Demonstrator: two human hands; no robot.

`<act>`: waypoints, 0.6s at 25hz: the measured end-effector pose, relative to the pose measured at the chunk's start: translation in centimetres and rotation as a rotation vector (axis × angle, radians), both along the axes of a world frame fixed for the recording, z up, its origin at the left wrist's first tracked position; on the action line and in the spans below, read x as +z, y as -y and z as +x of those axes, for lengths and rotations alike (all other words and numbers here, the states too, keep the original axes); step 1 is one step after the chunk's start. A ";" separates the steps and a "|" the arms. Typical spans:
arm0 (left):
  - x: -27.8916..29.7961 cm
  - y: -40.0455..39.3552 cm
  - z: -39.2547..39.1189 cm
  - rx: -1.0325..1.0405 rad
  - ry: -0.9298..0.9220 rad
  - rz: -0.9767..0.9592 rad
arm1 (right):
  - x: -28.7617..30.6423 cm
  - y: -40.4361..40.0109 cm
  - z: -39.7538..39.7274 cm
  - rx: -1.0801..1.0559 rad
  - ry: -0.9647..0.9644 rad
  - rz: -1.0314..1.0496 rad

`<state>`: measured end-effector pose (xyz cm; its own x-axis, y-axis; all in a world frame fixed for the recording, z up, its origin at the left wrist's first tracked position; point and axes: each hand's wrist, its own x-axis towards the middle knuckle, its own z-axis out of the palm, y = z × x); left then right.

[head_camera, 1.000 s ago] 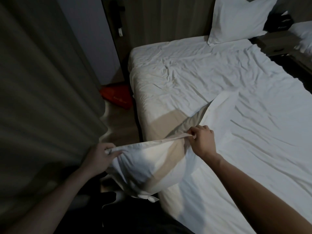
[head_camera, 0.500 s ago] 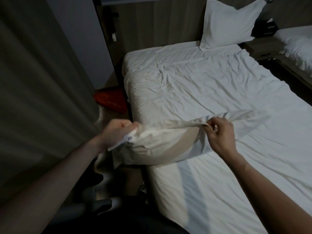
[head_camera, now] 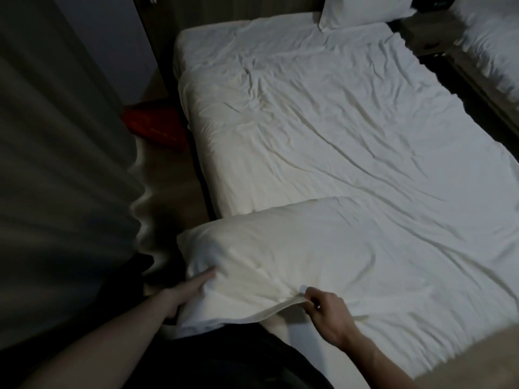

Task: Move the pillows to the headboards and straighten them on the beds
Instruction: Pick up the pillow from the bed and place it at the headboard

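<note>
Dim room. Curtain (head_camera: 61,178) fills 9 o'clock, hanging just beside the bed's (head_camera: 351,130) near left corner. Red object (head_camera: 154,126) on the floor at 10 o'clock, in the gap between curtain and bed, too dark to identify. Second pillow (head_camera: 365,9) at 12 o'clock, propped against the headboard on the bed's right half. Nightstand (head_camera: 427,37) at 1 o'clock, another bed (head_camera: 494,43) past it at 2 o'clock. Wrinkled sheet between near pillow (head_camera: 280,256) and headboard, nothing else lying on it. Near pillow sits at 6 o'clock on the foot end, left end hanging off the mattress edge. Left hand (head_camera: 182,296) grips its left end, index finger extended along the fabric, other fingers hidden beneath. Right hand (head_camera: 328,313) pinches the pillowcase's near edge seam, fingers curled together on it
</note>
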<state>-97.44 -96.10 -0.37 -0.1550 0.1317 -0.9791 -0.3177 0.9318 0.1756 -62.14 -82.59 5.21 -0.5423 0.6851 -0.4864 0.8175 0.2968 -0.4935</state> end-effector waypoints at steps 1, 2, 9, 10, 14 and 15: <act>0.0 -0.7 0.4 0.095 -0.035 0.045 | -0.1 -0.1 -0.1 0.020 0.050 -0.015; 0.3 -1.6 0.7 0.166 -0.105 0.092 | -0.1 -0.3 -0.3 0.082 0.094 -0.050; 6.3 -4.8 3.1 -0.060 -0.519 0.659 | 1.8 -5.8 -4.0 -0.046 -0.122 -0.147; 7.5 -4.8 3.7 -0.147 -0.527 0.724 | 2.6 -7.6 -5.1 -0.096 -0.185 -0.050; 11.2 -4.6 5.5 -0.289 -0.521 0.849 | 7.9 -15.7 -9.8 -0.245 -0.284 0.140; 11.7 -4.6 5.8 -0.346 -0.527 0.863 | 8.9 -17.7 -10.7 -0.252 -0.295 0.131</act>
